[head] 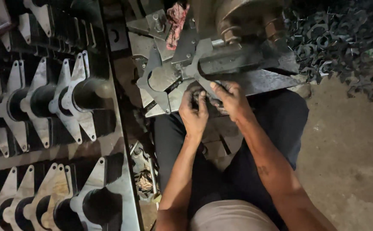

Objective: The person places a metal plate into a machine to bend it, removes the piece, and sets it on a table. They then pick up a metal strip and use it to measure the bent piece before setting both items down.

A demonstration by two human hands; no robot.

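Below the press (237, 25), both hands work small dark pieces: left hand (193, 112) grip pinching one, right hand (230, 99) grip pressed on another. Finished flanged plates (73, 100) stacked left; scrap heap (331, 42) right.

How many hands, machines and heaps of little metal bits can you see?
Hands: 2, the left hand and the right hand, both at the machine's metal plate
Machines: 1, the grey machine
Heaps of small dark metal pieces: 1
Total: 4
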